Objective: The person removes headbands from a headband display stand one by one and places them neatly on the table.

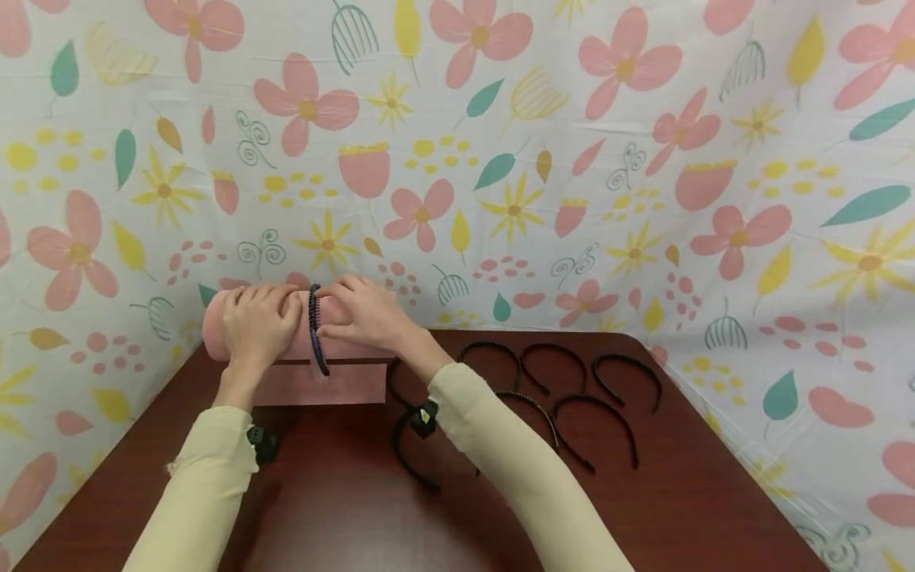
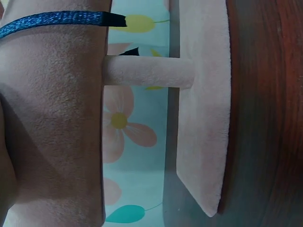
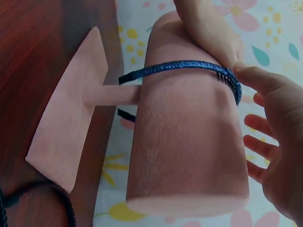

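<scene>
A dark blue headband (image 1: 314,322) with comb-like teeth inside sits around a pink plush roll (image 3: 189,146) on a T-shaped stand. Its two ends hang past the roll's underside, beside the stand's post (image 2: 147,72). My left hand (image 1: 256,322) rests over the roll just left of the headband, fingers draped across the top. On the other side is my right hand (image 1: 368,314), its thumb tip right at the headband's top and its fingers spread behind the roll. The pink flat base (image 3: 71,123) stands on the table.
Several black headbands lie on the dark wooden table (image 1: 336,492) to the right, among them one at the far right (image 1: 622,357) and one nearer (image 1: 596,399). A flowered cloth (image 1: 457,159) hangs behind the table. My right forearm crosses over part of the headbands.
</scene>
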Demonstrator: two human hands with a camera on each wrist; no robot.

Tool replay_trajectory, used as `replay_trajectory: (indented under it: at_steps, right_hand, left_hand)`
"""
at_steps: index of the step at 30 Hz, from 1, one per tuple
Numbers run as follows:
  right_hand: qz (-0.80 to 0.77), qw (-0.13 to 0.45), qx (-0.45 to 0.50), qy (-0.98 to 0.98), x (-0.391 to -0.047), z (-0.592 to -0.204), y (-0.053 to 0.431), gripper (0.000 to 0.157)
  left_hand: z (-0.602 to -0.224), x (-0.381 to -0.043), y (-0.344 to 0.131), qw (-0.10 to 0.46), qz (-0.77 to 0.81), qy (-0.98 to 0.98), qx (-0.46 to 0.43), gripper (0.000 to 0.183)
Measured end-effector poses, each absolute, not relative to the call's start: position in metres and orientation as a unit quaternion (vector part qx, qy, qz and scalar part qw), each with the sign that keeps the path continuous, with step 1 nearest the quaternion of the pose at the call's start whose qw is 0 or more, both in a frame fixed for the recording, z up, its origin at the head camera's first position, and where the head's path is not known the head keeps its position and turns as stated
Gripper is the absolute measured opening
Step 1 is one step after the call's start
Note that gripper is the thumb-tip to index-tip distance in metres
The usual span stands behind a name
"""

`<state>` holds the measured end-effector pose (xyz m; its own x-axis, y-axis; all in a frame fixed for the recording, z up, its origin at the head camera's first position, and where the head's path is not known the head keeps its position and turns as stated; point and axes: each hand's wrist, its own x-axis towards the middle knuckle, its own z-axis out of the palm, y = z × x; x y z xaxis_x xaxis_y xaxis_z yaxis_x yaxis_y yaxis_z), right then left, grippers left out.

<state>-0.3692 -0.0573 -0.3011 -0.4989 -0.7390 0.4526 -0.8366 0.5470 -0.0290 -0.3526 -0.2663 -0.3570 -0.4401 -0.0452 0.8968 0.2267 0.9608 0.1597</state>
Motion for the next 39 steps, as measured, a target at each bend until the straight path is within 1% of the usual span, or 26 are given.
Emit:
replay_trajectory:
  at_steps: [7, 9, 13, 18, 21, 23, 26, 29, 33, 39]
  right_hand:
    - [0.083, 0.156, 0.428, -0.886, -0.371, -0.307, -0.074, 0.093]
    - [0.062, 0.149, 0.418, -0.894, -0.371, -0.308, -0.078, 0.1]
    - [0.021, 0.153, 0.409, -0.899, -0.371, -0.311, -0.083, 0.107]
    - [-0.007, 0.173, 0.403, -0.899, -0.37, -0.312, -0.087, 0.114]
    - [-0.026, 0.169, 0.396, -0.902, -0.369, -0.312, -0.09, 0.119]
    - [-0.034, 0.163, 0.392, -0.905, -0.368, -0.312, -0.09, 0.12]
    - [-0.045, 0.166, 0.388, -0.905, -0.368, -0.313, -0.089, 0.117]
    - [-0.05, 0.189, 0.389, -0.9, -0.37, -0.316, -0.085, 0.111]
    - [-0.055, 0.221, 0.389, -0.893, -0.373, -0.318, -0.077, 0.107]
    - [-0.048, 0.24, 0.395, -0.886, -0.379, -0.321, -0.063, 0.107]
  left_hand:
    - [-0.363, -0.352, -0.266, 0.552, -0.126, -0.822, -0.056, 0.035]
    - [-0.366, -0.353, -0.265, 0.562, -0.12, -0.816, -0.059, 0.037]
    - [-0.371, -0.355, -0.263, 0.585, -0.12, -0.8, -0.061, 0.039]
    - [-0.375, -0.356, -0.261, 0.618, -0.127, -0.774, -0.057, 0.034]
    - [-0.377, -0.356, -0.26, 0.63, -0.131, -0.763, -0.053, 0.032]
    - [-0.378, -0.356, -0.26, 0.634, -0.135, -0.76, -0.052, 0.032]
    - [-0.38, -0.357, -0.259, 0.64, -0.138, -0.754, -0.055, 0.032]
    - [-0.38, -0.358, -0.258, 0.651, -0.144, -0.743, -0.057, 0.032]
    - [-0.38, -0.359, -0.257, 0.658, -0.149, -0.736, -0.057, 0.032]
    - [-0.379, -0.36, -0.258, 0.653, -0.153, -0.74, -0.052, 0.034]
